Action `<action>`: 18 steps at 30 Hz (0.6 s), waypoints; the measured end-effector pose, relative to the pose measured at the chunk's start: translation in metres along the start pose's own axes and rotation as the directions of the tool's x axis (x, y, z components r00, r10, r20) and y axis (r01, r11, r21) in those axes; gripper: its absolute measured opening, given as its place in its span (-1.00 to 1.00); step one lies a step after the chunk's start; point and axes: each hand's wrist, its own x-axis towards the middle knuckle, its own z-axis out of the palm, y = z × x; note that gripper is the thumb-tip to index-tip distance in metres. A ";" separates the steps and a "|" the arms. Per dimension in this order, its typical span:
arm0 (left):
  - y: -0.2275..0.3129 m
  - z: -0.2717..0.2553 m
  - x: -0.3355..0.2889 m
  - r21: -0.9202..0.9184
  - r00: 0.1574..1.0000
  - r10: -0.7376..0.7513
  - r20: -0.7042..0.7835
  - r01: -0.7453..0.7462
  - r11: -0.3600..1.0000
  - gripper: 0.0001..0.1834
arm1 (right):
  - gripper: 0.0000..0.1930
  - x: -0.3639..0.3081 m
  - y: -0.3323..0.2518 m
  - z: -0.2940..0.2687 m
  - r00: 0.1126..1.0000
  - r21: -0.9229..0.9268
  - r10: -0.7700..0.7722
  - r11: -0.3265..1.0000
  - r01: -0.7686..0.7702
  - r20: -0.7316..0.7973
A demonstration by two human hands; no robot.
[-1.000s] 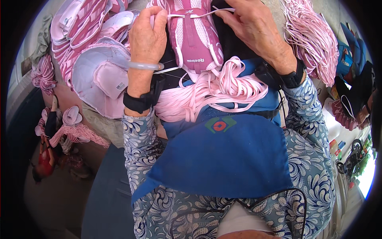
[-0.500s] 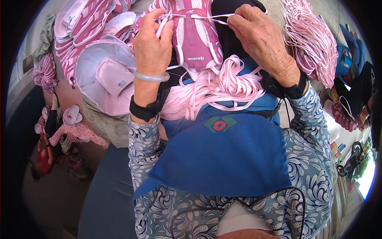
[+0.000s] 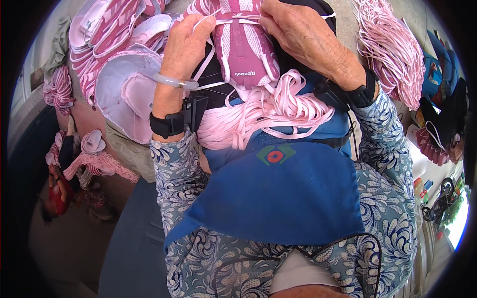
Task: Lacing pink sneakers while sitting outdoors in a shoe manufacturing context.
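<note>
A pink shoe upper (image 3: 247, 63) with pale mesh panels lies on my lap, toe end toward me. Across it runs a thin pale shoelace (image 3: 237, 21), stretched between my two hands. At the shoe's left edge my left hand (image 3: 186, 43) pinches the lace, and a length of it hangs down beside the upper. My right hand (image 3: 309, 40) is closed on the lace at the shoe's right edge, its fingertips close to the upper. Between the shoe and my blue apron (image 3: 278, 198) rests a loose bundle of pink laces (image 3: 271, 113).
Stacked pink shoe uppers (image 3: 102, 35) stand at the far left, beside a pale bowl-shaped fabric piece (image 3: 117, 74). A thick hank of pink laces (image 3: 390, 54) lies at the right. Another person (image 3: 60, 191) is at the left with more pink pieces. A motorcycle (image 3: 439, 203) stands far right.
My right hand has moved left, bringing its fingertips to the shoe's edge. My left wrist has swung slightly left, and the lace hangs lower beside the shoe.
</note>
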 end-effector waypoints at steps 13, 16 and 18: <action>-0.008 0.014 0.007 0.505 0.786 0.579 -0.217 -0.417 0.755 -0.63 | -0.93 0.014 0.020 -0.014 0.980 -0.131 -0.196 0.973 0.190 -0.033; -0.001 0.006 -0.006 0.418 0.752 0.590 -0.294 -0.454 0.787 -0.67 | -0.93 0.007 0.009 -0.022 0.927 -0.004 -0.302 0.951 0.309 -0.225; 0.015 0.005 -0.027 0.252 0.846 0.444 -0.296 -0.379 0.891 -0.66 | -0.90 -0.004 0.012 -0.030 0.968 0.006 -0.163 0.986 0.167 -0.193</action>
